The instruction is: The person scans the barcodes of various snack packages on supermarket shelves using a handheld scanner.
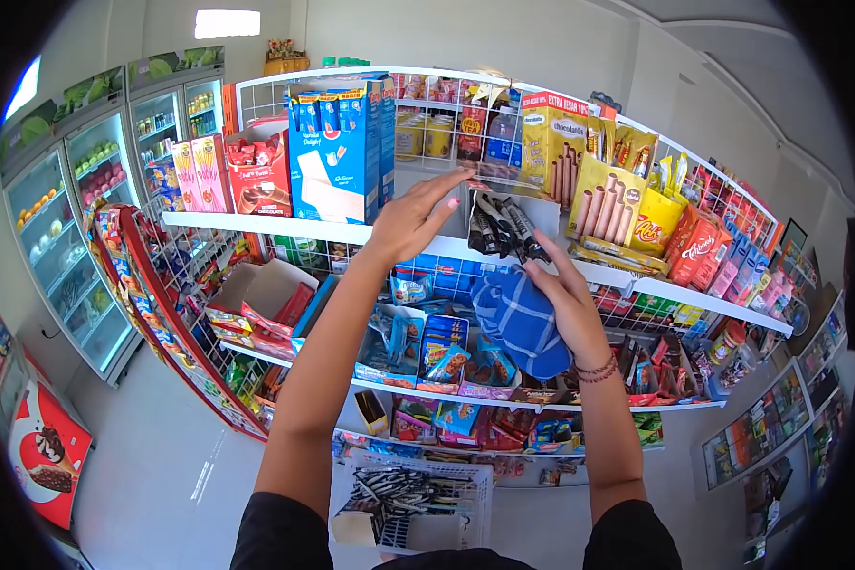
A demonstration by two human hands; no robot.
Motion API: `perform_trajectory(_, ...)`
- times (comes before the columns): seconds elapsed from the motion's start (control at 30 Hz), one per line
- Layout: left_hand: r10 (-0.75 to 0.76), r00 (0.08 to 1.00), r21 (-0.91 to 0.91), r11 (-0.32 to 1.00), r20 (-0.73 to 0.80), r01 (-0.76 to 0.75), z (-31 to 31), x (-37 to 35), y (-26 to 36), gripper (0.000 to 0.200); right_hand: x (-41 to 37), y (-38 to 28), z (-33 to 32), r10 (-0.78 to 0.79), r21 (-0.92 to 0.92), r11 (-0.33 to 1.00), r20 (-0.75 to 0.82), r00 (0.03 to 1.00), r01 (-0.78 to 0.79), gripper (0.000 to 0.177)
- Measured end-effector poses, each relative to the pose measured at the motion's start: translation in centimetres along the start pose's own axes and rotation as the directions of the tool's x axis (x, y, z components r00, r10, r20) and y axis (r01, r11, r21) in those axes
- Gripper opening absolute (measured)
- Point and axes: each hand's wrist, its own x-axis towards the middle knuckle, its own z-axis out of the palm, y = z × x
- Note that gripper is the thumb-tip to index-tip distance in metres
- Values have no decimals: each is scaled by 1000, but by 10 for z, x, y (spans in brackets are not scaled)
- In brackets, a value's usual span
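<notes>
On the top shelf, a small display box [540, 211] holds several black-wrapped sticks [500, 226]. My left hand [416, 217] reaches to the box's upper left edge, fingers stretched out along it. My right hand [565, 296] grips a blue checked cloth [521, 318], which hangs in front of the lower shelf. Its fingertips are right beside the ends of the black-wrapped sticks. A beaded bracelet [597, 370] circles the right wrist.
A blue wafer box [337, 157] and yellow chocolate-stick boxes [553, 142] flank the display box. Packed snack boxes [442, 347] fill lower shelves. On the floor, a white plastic basket [482, 518] holds many black-and-white wrapped sticks. Glass-door fridges [95, 242] stand left.
</notes>
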Motion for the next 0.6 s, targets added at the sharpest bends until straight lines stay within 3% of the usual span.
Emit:
perform_trajectory(0.13, 1, 1000, -32, 999, -7, -2, 0, -1, 0, 39, 10, -3, 2, 128, -38, 991, -4, 992, -128, 48)
perform_trajectory(0.3, -2, 1000, -24, 1000, -18, 1, 0, -1, 1, 39, 16, -18, 18, 96, -61, 994, 68, 993, -91, 48)
perform_trajectory(0.37, 2, 1000, -32, 999, -17, -2, 0, 0, 1, 39, 22, -19, 23, 193, -112, 978, 163, 968, -176, 48)
perform_trajectory(0.4, 2, 1000, -32, 999, -16, -3, 0, 0, 0, 39, 24, -20, 27, 147, -164, 979, 164, 975, -120, 49)
perform_trajectory(0.53, -21, 1000, -42, 999, -11, 20, 1, 0, 0, 40, 33, -11, 29, 77, -82, 995, 212, 974, -61, 51)
perform_trajectory(0.6, -18, 1000, -43, 999, -17, 17, 1, 1, 0, 39, 26, -14, 27, 125, -6, 992, 179, 976, -126, 54)
